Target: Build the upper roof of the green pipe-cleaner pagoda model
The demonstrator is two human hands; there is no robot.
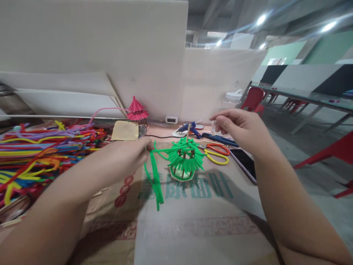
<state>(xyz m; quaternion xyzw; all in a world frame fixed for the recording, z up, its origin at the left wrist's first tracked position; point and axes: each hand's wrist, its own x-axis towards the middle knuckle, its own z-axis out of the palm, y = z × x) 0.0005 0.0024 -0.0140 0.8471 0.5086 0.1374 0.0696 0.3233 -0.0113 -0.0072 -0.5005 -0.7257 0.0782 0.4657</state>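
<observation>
A small green pavilion-shaped model (185, 160) stands upright on the table, with a fringed roof of pipe cleaners, thin posts and a stick rising from its top. My left hand (139, 152), slightly blurred, is left of it with the fingers closed on a green pipe cleaner (165, 150) that stretches to the roof. Several more green pipe cleaners (156, 180) hang or lie below that hand; whether it grips them too is unclear. Raised to the right of the model, my right hand (239, 129) has loosely bent fingers, and nothing shows between them.
Behind the model lie a blue glue gun (193, 129), scissors with red and yellow handles (217, 154) and a phone (244, 164). A heap of coloured pipe cleaners (46, 158) covers the left side. Farther back are a pink roofed model (135, 110) and a lidded jar (233, 100).
</observation>
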